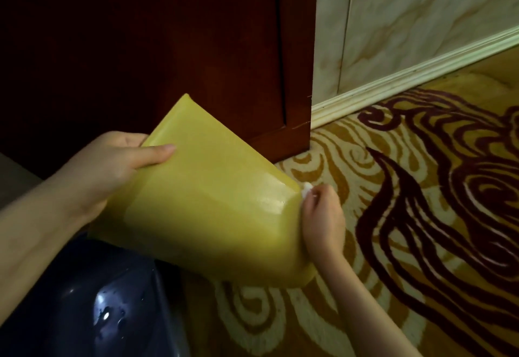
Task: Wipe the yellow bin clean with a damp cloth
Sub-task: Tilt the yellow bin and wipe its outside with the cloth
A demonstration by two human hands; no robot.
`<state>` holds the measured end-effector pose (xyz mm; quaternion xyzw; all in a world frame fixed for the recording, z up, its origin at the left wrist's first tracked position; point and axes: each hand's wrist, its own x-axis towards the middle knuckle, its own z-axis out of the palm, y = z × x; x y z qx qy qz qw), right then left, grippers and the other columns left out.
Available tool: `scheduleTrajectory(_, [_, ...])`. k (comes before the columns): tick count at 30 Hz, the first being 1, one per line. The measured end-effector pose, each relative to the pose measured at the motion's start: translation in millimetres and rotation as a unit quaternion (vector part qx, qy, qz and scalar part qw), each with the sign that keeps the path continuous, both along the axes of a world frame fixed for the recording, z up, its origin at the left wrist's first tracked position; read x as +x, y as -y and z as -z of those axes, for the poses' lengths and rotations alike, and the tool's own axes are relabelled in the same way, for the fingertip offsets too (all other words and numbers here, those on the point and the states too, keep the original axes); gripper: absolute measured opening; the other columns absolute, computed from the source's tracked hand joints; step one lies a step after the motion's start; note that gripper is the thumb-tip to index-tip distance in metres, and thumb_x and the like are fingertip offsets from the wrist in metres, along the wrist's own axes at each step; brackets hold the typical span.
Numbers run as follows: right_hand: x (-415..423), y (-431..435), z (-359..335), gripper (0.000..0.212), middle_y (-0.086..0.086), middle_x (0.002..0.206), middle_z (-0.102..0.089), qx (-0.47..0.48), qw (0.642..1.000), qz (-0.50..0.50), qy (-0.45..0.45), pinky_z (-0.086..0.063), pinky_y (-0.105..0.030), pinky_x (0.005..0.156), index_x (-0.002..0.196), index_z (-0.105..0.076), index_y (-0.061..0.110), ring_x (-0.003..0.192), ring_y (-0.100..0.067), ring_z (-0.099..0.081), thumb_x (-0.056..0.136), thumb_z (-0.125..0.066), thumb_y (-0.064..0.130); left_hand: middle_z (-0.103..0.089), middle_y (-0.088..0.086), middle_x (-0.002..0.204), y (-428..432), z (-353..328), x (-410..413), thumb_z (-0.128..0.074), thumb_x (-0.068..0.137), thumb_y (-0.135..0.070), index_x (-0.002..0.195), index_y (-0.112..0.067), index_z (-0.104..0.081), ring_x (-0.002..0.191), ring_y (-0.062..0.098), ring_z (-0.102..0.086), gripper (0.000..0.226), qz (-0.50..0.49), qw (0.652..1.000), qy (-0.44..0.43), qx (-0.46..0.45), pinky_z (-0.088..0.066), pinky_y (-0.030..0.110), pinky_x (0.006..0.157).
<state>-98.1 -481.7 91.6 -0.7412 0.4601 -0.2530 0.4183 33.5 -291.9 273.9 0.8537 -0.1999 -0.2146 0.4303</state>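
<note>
Two risks from here, head view only. First: the yellow bin (202,210) is carried by the left hand (112,165) alone, thumb over the upper face and fingers wrapped round an edge out of sight behind it. If the cloth push from the other side gets hard, the bin could twist or slide out of that pinch. Second: only a small white bit of cloth (307,189) shows, bunched in the right hand (323,221), so coverage per stroke looks small and patches could get missed, likely the lower, shaded side.

Positions: bin is held tilted in the air, above the patterned carpet (421,216) and just in front of the dark wooden door (224,47). Left hand clamps the bin's left edge; right hand is closed on the cloth and pressed to the bin's right end. Hands are well apart, bin between them. Dark blue basin (98,300) sits below the left forearm, droplets visible; drips onto carpet possible if the bin drifts off it.
</note>
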Motion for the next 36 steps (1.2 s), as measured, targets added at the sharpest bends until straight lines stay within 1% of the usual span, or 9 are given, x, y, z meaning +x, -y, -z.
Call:
scheduleTrajectory(4, [-9, 16, 18, 0.011, -0.001, 0.085, -0.062, 0.094, 0.994, 0.042, -0.023, -0.056, -0.036, 0.064, 0.094, -0.057, 0.014, 0.070, -0.013, -0.059, 0.094, -0.049, 0.022, -0.078, -0.002, 0.077, -16, 12, -5, -0.063, 0.064, -0.043, 0.077, -0.039, -0.075, 0.065, 0.017, -0.074, 0.018, 0.008, 1.000, 0.004, -0.030, -0.056, 0.029, 0.053])
scheduleTrajectory(9, [8, -13, -40, 0.006, 0.013, 0.077, -0.052, -0.027, 0.993, -0.029, 0.113, -0.036, -0.016, 0.054, 0.088, -0.051, 0.026, 0.064, 0.000, -0.049, 0.092, -0.049, 0.022, -0.079, 0.001, 0.084, -31, 17, -4, -0.071, 0.039, -0.072, 0.089, -0.033, -0.074, 0.071, 0.020, -0.075, 0.064, 0.031, 0.998, 0.015, -0.043, -0.055, 0.037, 0.064])
scheduleTrajectory(16, [60, -67, -99, 0.010, 0.000, 0.087, -0.057, -0.196, 0.949, -0.161, 0.188, -0.044, -0.029, 0.046, 0.096, -0.052, 0.013, 0.061, -0.014, -0.054, 0.095, -0.047, 0.022, -0.078, -0.005, 0.083, -36, 24, 3, -0.069, 0.041, -0.076, 0.089, -0.039, -0.074, 0.070, 0.016, -0.075, 0.060, 0.063, 0.997, 0.019, -0.028, -0.056, 0.028, 0.059])
scheduleTrajectory(20, [34, -33, -32, 0.015, 0.012, 0.082, -0.053, -0.064, 0.991, -0.062, 0.101, -0.041, -0.016, 0.054, 0.101, -0.054, 0.020, 0.066, 0.000, -0.051, 0.095, -0.046, 0.030, -0.078, -0.004, 0.082, -38, 28, 11, -0.071, 0.041, -0.074, 0.089, -0.036, -0.074, 0.068, 0.015, -0.074, 0.061, 0.058, 0.997, 0.026, -0.045, -0.054, 0.020, 0.052])
scheduleTrajectory(25, [-13, 17, 36, 0.018, -0.002, 0.087, -0.062, 0.154, 0.985, 0.063, -0.041, -0.051, -0.030, 0.060, 0.105, -0.060, 0.010, 0.072, -0.017, -0.060, 0.093, -0.049, 0.018, -0.078, -0.003, 0.081, -39, 30, 15, -0.072, 0.053, -0.060, 0.089, -0.032, -0.075, 0.067, 0.013, -0.074, 0.046, 0.062, 0.997, 0.017, -0.052, -0.055, 0.024, 0.054])
scheduleTrajectory(28, [-17, 12, 20, 0.016, 0.003, 0.083, -0.060, 0.070, 0.993, 0.089, 0.024, -0.043, -0.021, 0.055, 0.102, -0.060, 0.011, 0.068, -0.008, -0.055, 0.093, -0.049, 0.019, -0.078, -0.008, 0.076, -34, 27, 17, -0.064, 0.063, -0.047, 0.085, -0.034, -0.075, 0.063, 0.009, -0.073, 0.028, 0.058, 0.997, 0.014, -0.048, -0.052, 0.015, 0.047])
scheduleTrajectory(31, [0, -25, -35, 0.013, 0.015, 0.078, -0.053, -0.045, 0.990, -0.005, 0.134, -0.038, -0.012, 0.051, 0.093, -0.055, 0.024, 0.065, 0.002, -0.052, 0.089, -0.044, 0.030, -0.078, -0.008, 0.075, -30, 23, 20, -0.068, 0.053, -0.058, 0.078, -0.038, -0.076, 0.062, 0.009, -0.073, 0.033, 0.065, 0.997, 0.012, -0.042, -0.052, 0.016, 0.047])
scheduleTrajectory(33, [13, -59, -68, 0.009, 0.017, 0.075, -0.052, -0.093, 0.972, -0.103, 0.189, -0.043, -0.015, 0.048, 0.092, -0.050, 0.030, 0.066, 0.002, -0.054, 0.091, -0.042, 0.033, -0.078, -0.008, 0.076, -30, 22, 24, -0.068, 0.053, -0.061, 0.079, -0.040, -0.075, 0.063, 0.009, -0.073, 0.034, 0.071, 0.997, 0.013, -0.037, -0.053, 0.018, 0.050])
scheduleTrajectory(36, [28, -105, -85, 0.009, 0.001, 0.079, -0.059, -0.193, 0.931, -0.220, 0.218, -0.047, -0.030, 0.046, 0.096, -0.053, 0.015, 0.058, -0.012, -0.052, 0.093, -0.047, 0.022, -0.078, -0.005, 0.076, -29, 23, 28, -0.062, 0.067, -0.046, 0.080, -0.039, -0.075, 0.062, 0.011, -0.073, 0.020, 0.068, 0.997, 0.020, -0.025, -0.050, 0.025, 0.054])
